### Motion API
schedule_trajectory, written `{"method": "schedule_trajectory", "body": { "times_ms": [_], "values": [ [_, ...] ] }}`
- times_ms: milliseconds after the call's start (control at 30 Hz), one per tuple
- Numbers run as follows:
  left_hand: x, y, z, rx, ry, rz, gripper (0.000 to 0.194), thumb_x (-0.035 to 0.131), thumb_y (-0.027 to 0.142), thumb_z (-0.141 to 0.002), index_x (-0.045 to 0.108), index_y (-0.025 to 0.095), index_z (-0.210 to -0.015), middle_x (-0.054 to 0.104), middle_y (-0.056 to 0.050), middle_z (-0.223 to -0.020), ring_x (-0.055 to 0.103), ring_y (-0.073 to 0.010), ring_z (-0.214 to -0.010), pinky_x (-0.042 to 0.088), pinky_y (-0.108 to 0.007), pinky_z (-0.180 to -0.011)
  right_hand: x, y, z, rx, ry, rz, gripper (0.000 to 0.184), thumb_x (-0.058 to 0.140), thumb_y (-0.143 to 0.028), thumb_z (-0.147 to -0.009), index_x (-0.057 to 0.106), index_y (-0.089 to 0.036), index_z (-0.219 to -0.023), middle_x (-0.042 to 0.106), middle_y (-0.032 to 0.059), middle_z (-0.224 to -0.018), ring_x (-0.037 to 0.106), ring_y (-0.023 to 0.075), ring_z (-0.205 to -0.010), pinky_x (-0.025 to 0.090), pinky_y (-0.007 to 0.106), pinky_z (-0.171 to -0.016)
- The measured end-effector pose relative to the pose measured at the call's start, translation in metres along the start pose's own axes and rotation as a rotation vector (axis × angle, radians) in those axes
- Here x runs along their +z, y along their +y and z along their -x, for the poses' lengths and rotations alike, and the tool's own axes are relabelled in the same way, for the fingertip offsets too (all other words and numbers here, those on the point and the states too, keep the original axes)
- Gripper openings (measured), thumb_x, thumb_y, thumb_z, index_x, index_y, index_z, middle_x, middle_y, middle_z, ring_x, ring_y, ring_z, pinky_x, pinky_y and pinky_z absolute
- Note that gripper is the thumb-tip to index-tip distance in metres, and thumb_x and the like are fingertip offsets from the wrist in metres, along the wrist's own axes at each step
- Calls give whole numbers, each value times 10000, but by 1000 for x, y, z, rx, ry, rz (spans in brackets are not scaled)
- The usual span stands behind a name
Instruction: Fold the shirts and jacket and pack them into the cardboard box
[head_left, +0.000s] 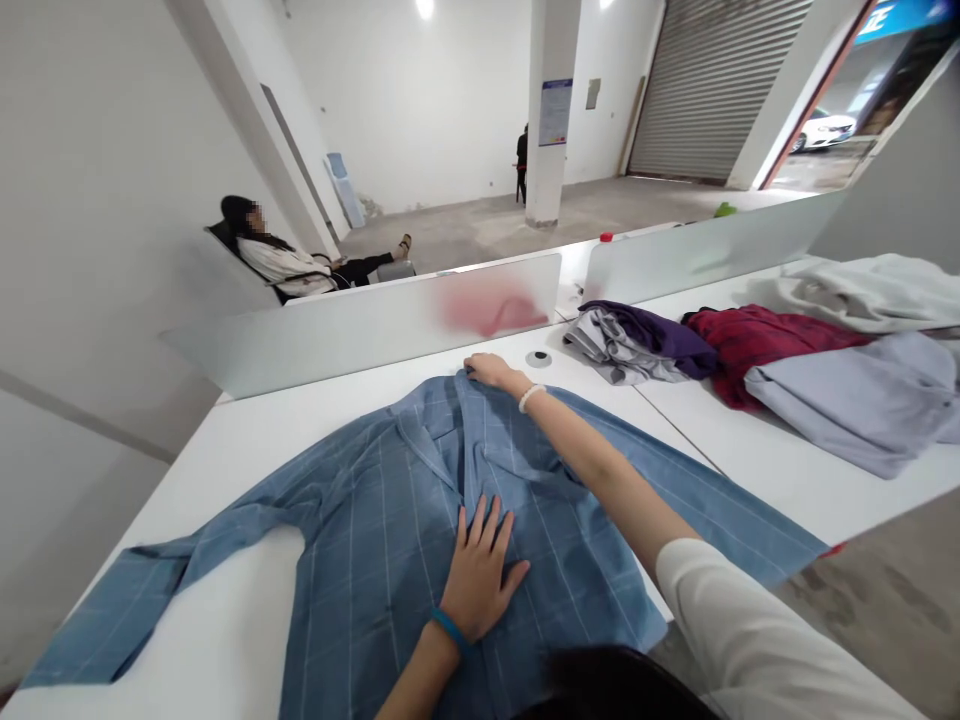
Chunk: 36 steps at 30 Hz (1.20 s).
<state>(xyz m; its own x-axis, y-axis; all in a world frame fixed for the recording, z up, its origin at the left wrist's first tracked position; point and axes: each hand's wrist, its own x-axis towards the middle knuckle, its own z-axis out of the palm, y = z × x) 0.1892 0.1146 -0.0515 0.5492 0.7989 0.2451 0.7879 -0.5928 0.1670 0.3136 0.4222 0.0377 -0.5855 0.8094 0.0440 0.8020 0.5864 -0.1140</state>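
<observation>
A blue checked long-sleeved shirt [360, 560] lies spread front side up, its collar toward the far side and its sleeves out to both sides. My left hand [481, 570], with a blue band at the wrist, rests flat on the shirt's front below the neck opening, fingers spread. Stretched across to the far edge, my right hand [491, 370] has its fingers closed on the shirt's collar. A white bracelet circles that wrist. The right sleeve of the shirt partly passes behind my right arm and reaches the table's edge.
The white table [247, 610] carries the shirt, with a frosted divider [360, 330] along its back. Folded purple and grey clothes [637, 340], a red garment [750, 345] and a light grey one [862, 400] lie at the right. Beyond the divider a person [292, 260] sits reclined.
</observation>
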Motion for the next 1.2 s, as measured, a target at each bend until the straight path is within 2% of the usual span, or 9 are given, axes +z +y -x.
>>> {"method": "schedule_trajectory", "body": {
  "times_ms": [200,333,433,500,667,800,933,1033,1200],
  "values": [
    [-2,6,4,-33,4,56,365,390,267,-935,479,192,-1281,414,-98,-1449,226,-276,-1404,258,-598,-1101,13,-42,-4,74,5,51,298,443,-81,-860,611,-93,-1106,591,216,-1156,563,289,-1090,404,422,-913],
    [-4,11,0,-51,-44,77,380,398,282,-928,471,203,-1293,421,-83,-1447,268,-290,-1388,252,-621,-1096,22,-95,-2,-23,64,34,301,410,-206,-924,558,-130,-1174,562,183,-1228,493,301,-1182,364,448,-970],
    [-6,18,-1,-103,-56,93,374,390,316,-931,490,221,-1278,425,-65,-1447,287,-294,-1379,249,-628,-1093,37,-132,-1,-95,10,-86,539,585,-384,-846,426,-184,-1321,574,155,-1223,592,284,-1040,466,368,-841],
    [-5,24,-1,-130,-51,90,377,382,320,-933,488,222,-1282,417,-62,-1453,280,-293,-1382,245,-629,-1095,46,-144,0,-84,-8,-161,674,651,-344,-794,351,-175,-1374,567,179,-1226,621,298,-984,486,361,-787],
    [2,42,5,-180,11,66,387,373,296,-935,477,202,-1295,412,-85,-1454,259,-292,-1391,237,-646,-1091,42,-125,6,-30,40,-262,430,476,-148,-855,447,-138,-1283,613,176,-1158,612,271,-1024,461,354,-843],
    [5,57,11,-203,47,57,390,357,274,-936,480,196,-1297,416,-97,-1448,265,-299,-1387,242,-658,-1084,33,-86,9,44,24,-368,406,452,-104,-835,496,-168,-1234,695,56,-960,656,180,-852,479,262,-771],
    [7,66,13,-211,55,59,407,341,284,-938,469,198,-1315,405,-100,-1454,258,-310,-1388,234,-662,-1085,38,-67,13,212,40,-404,404,314,-132,-907,443,-107,-1289,695,102,-950,655,157,-732,492,247,-664],
    [7,70,14,-229,51,65,412,334,297,-940,468,200,-1318,407,-95,-1454,263,-307,-1386,227,-650,-1094,45,-66,14,260,53,-390,409,292,-220,-951,412,-90,-1320,660,147,-1088,653,161,-836,487,243,-706],
    [8,72,16,-224,57,79,416,327,304,-943,469,197,-1320,394,-94,-1464,248,-299,-1393,236,-621,-1099,48,-65,7,229,12,-301,348,543,-258,-873,576,-99,-1181,627,152,-1184,578,229,-1079,419,273,-890]
  ]
}}
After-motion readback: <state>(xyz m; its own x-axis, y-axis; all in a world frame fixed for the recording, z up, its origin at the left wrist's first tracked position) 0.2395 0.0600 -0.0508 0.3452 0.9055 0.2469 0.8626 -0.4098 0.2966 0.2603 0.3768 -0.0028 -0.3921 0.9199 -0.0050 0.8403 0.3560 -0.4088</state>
